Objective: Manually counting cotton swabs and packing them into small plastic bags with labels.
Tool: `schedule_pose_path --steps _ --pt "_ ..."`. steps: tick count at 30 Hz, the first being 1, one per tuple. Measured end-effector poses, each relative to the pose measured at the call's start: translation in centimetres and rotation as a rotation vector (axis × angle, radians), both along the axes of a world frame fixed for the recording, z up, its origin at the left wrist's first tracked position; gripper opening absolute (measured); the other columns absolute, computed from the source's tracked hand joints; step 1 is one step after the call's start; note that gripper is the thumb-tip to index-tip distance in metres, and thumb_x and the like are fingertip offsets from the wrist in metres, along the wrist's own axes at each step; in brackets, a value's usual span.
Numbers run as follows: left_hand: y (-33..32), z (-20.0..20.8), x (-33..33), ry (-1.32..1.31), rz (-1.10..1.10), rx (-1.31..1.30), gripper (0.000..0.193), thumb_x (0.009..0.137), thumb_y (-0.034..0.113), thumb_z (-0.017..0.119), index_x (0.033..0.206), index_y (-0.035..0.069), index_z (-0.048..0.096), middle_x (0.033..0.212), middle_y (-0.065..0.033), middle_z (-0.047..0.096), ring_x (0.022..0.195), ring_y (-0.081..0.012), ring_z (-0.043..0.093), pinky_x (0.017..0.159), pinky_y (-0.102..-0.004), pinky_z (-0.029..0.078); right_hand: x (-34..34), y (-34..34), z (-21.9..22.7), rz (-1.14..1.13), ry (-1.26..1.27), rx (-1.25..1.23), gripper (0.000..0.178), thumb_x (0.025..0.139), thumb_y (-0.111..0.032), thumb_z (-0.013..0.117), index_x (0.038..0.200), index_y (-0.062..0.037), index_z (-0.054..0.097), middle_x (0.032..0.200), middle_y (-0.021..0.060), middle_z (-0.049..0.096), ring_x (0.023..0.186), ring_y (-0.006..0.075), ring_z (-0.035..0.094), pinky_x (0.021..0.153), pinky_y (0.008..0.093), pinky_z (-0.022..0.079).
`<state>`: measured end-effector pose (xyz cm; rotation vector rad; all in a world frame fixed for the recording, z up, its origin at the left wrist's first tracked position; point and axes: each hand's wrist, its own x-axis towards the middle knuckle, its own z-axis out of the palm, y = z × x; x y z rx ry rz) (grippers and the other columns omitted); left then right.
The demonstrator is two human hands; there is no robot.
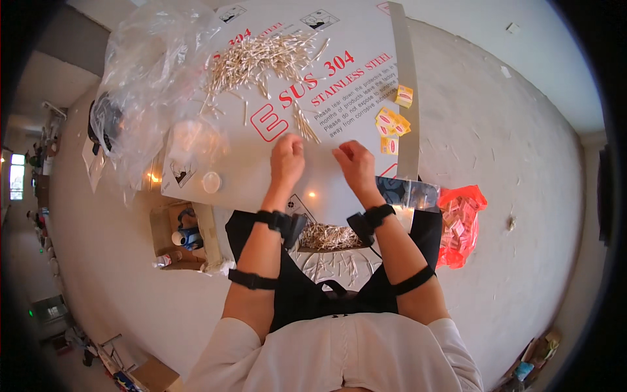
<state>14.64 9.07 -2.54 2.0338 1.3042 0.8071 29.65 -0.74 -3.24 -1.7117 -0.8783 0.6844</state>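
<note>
My left hand (287, 162) is over the metal-sheet tabletop (251, 153), its fingers curled closed. A small bunch of thin pale sticks (305, 124), which look like cotton swabs, lies just beyond its fingertips. My right hand (357, 166) is level with it, a short gap to the right, fingers bent and drawn together. Anything inside either hand is too small or hidden to make out. Farther off, a large loose heap of the same swabs (258, 62) spreads over the sheet. Several yellow packets (390, 124) lie near the right edge.
A clear plastic bag (147, 85) covers the table's left side, near a small white tub (211, 182). Below left stands a cardboard box (162, 228) with bottles. A red bag (462, 225) of small pink boxes sits at right. More swabs (328, 236) fill a container between my knees.
</note>
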Motion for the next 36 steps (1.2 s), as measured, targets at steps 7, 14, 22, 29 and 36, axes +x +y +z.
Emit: schedule_pose_path --steps 7,14,22,29,36 --pt "6.9 -1.1 1.3 -0.106 0.001 0.018 0.019 0.079 0.002 0.065 0.097 0.005 0.062 0.094 -0.0126 0.061 0.086 -0.0299 0.060 0.078 -0.0411 0.049 -3.5 8.8 1.1 -0.037 -0.695 -0.114 0.040 0.074 -0.033 0.076 0.098 -0.0041 0.063 0.096 0.0124 0.060 0.092 0.0310 0.058 0.074 0.0406 0.047" --pt "9.5 0.4 3.9 0.091 -0.245 0.280 0.026 0.072 0.009 0.075 0.096 0.008 0.065 0.094 -0.0067 0.062 0.095 -0.0265 0.056 0.084 -0.0374 0.048 -2.6 8.5 -1.3 0.099 -0.867 -0.031 0.019 0.077 -0.018 0.065 0.092 -0.0080 0.061 0.089 0.0077 0.057 0.088 0.0271 0.056 0.072 0.0416 0.042" --pt "7.9 -0.8 1.6 0.380 -0.276 0.430 0.011 0.077 0.008 0.067 0.079 0.005 0.056 0.086 -0.0110 0.059 0.091 -0.0333 0.054 0.078 -0.0459 0.043 0.2 -1.9 -0.1 0.268 -0.764 0.080 0.013 0.078 -0.011 0.067 0.087 -0.0081 0.058 0.084 0.0080 0.054 0.084 0.0291 0.054 0.073 0.0415 0.043" --pt "-5.9 1.0 -5.0 0.343 -0.625 0.264 0.011 0.069 0.000 0.058 0.079 0.005 0.057 0.079 -0.0108 0.056 0.084 -0.0316 0.053 0.073 -0.0428 0.045 1.3 -3.3 -0.5 0.123 -0.707 0.023 0.013 0.078 -0.011 0.068 0.088 -0.0085 0.060 0.086 0.0078 0.055 0.086 0.0296 0.054 0.075 0.0410 0.043" --pt "-9.2 1.9 -6.2 0.278 -0.767 -0.101 0.015 0.069 0.008 0.067 0.079 0.004 0.057 0.087 -0.0103 0.058 0.088 -0.0319 0.055 0.074 -0.0428 0.046 0.5 -1.8 -0.5 0.384 -0.688 0.126 0.017 0.077 -0.014 0.069 0.091 -0.0092 0.061 0.092 0.0066 0.056 0.090 0.0283 0.053 0.079 0.0412 0.042"
